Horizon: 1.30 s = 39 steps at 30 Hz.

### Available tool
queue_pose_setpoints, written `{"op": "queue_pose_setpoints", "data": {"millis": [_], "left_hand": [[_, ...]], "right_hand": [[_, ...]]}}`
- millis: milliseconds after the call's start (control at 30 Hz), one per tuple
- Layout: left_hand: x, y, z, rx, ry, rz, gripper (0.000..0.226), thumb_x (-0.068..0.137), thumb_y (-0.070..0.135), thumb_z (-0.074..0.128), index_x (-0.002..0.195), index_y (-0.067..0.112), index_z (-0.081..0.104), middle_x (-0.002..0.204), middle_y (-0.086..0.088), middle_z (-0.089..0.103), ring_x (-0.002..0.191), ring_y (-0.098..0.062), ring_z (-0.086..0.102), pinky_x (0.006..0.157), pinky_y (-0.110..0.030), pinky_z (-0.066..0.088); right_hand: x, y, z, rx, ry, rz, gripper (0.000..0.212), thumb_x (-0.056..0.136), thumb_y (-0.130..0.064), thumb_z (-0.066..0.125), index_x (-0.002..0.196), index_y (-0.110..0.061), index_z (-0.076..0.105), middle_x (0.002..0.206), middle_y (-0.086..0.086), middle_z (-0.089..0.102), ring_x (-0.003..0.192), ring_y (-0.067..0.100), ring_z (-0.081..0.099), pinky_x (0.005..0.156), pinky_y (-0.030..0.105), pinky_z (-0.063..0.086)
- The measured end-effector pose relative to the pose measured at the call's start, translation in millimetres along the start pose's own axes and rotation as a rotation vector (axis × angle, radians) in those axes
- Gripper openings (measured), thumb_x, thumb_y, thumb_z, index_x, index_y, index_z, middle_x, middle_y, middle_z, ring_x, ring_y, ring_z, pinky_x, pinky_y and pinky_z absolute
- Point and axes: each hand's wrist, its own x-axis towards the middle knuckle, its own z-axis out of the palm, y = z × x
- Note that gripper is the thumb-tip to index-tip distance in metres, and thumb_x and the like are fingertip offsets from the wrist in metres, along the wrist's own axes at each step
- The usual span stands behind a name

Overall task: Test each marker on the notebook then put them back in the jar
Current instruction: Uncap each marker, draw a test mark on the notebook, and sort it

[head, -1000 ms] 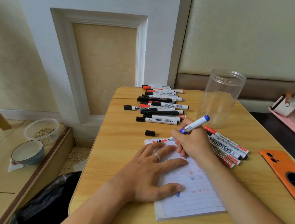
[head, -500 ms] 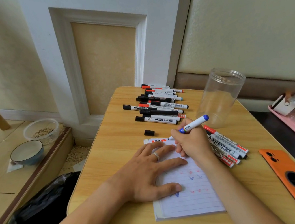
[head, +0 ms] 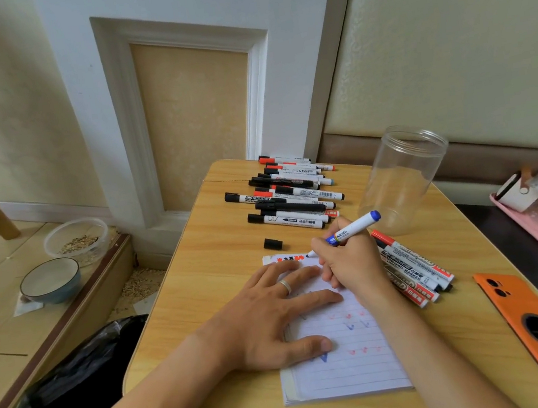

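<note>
right hand (head: 348, 261) fingers pinch blue marker (head: 354, 227), testing on notebook (head: 349, 365); left hand (head: 269, 317) fingers spread flat; jar (head: 402, 178) beyond them empty, untested markers (head: 291, 197) remain.

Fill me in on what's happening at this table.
A person is testing markers. The right hand grips a blue marker with its tip at the top of the notebook, while the left hand presses the page flat. The jar stands empty. One row of markers lies beyond the notebook, another bunch beside the right hand.
</note>
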Motion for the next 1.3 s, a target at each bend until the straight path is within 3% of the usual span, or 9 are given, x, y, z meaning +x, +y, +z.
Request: {"op": "queue_pose_setpoints", "data": {"millis": [667,967,1067,1167,1233,1300], "left_hand": [[0.2,-1.6,2.1,-0.001,0.011,0.015,0.067,0.094,0.077,0.038,0.154,0.058,0.017,0.169,0.01,0.011,0.155,-0.015,-0.007,0.125,-0.038,-0.003],[1.4,-3.9,-2.7,-0.132,0.013,0.012,0.065,0.091,0.073,0.05,0.151,0.058,0.028,0.167,0.017,0.013,0.153,-0.006,-0.009,0.122,-0.029,-0.003],[2.5,-11.9,-10.3,-0.304,0.068,0.016,0.047,0.096,0.058,0.057,0.142,0.045,0.054,0.161,0.013,0.033,0.151,-0.001,0.014,0.121,-0.018,0.008],[6.4,-27.2,-12.8,-0.332,0.299,-0.05,0.031,0.097,0.028,0.054,0.12,0.025,0.074,0.137,0.004,0.061,0.126,-0.006,0.054,0.107,-0.027,0.042],[13.8,-40.0,-10.5,-0.257,0.459,-0.168,0.032,0.097,0.012,0.054,0.122,0.019,0.072,0.127,0.003,0.064,0.117,-0.012,0.059,0.097,-0.029,0.049],[22.3,-49.2,-8.3,-0.149,0.512,-0.277,0.038,0.101,0.007,0.052,0.134,0.021,0.066,0.132,0.001,0.062,0.121,-0.016,0.054,0.099,-0.031,0.05]], "right_hand": [[-2.3,-1.2,0.4,-0.026,-0.021,-0.018,0.019,0.091,-0.009,0.069,0.085,-0.006,0.052,0.052,0.013,0.059,0.041,0.025,0.053,0.039,0.026,0.039],[-9.1,-6.5,5.0,0.163,-0.009,0.018,0.017,0.095,-0.012,0.068,0.088,-0.006,0.054,0.059,0.006,0.061,0.043,0.023,0.056,0.04,0.028,0.042],[-11.1,-3.2,6.7,0.159,0.0,0.045,0.015,0.095,-0.013,0.067,0.09,-0.007,0.053,0.058,0.006,0.06,0.04,0.02,0.053,0.037,0.024,0.035],[-10.7,-3.3,5.6,0.167,0.013,0.056,0.014,0.093,-0.014,0.066,0.091,-0.007,0.055,0.057,0.004,0.06,0.043,0.021,0.053,0.039,0.024,0.032],[-11.9,-3.7,6.2,0.149,0.003,0.039,0.015,0.094,-0.014,0.066,0.091,-0.005,0.055,0.058,0.005,0.061,0.043,0.021,0.053,0.038,0.024,0.032],[-13.5,-3.6,7.0,0.14,-0.013,0.015,0.017,0.095,-0.015,0.067,0.091,-0.005,0.054,0.058,0.003,0.062,0.043,0.02,0.054,0.038,0.023,0.034]]}}
